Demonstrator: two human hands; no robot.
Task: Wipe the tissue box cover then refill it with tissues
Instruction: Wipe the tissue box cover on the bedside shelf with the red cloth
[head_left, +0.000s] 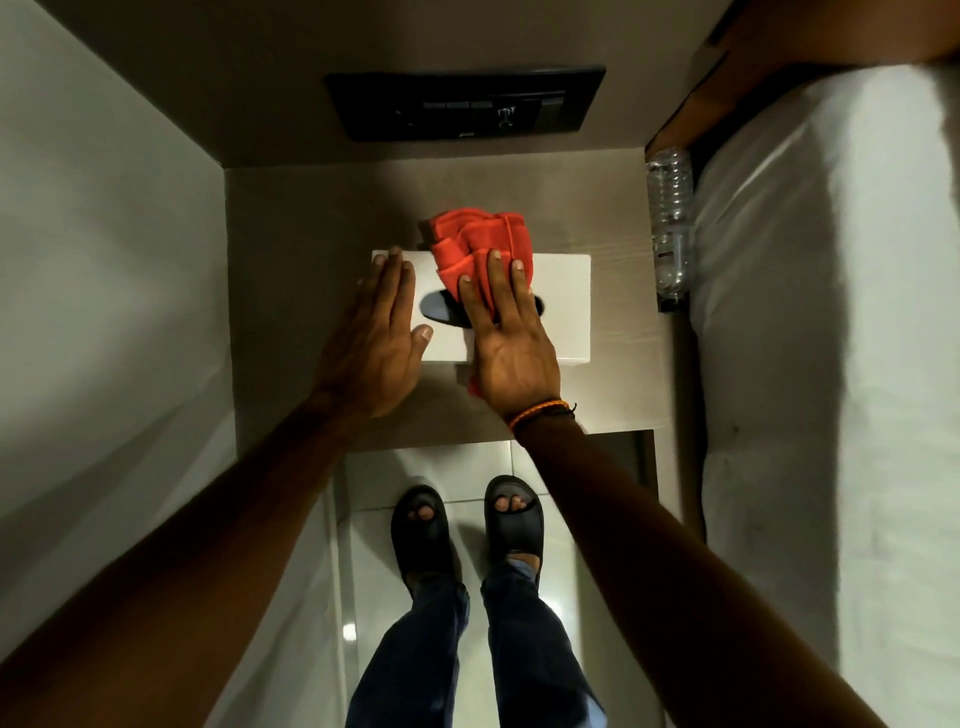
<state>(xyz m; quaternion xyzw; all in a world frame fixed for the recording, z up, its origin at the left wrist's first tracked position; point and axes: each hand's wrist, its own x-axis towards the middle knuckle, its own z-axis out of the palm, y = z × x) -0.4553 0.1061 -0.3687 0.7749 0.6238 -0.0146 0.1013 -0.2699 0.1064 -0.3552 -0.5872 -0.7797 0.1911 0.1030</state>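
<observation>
A white tissue box cover with a dark oval slot lies flat on the grey bedside shelf. A crumpled red cloth rests on its top, spilling over the far edge. My right hand presses flat on the cloth, fingers spread over the slot. My left hand lies flat against the box's left end, thumb on the top, holding it steady. No tissues are in sight.
A clear plastic water bottle lies at the shelf's right edge beside a white bed. A black switch panel sits on the wall behind. A white wall stands left. My sandalled feet are on the tiled floor.
</observation>
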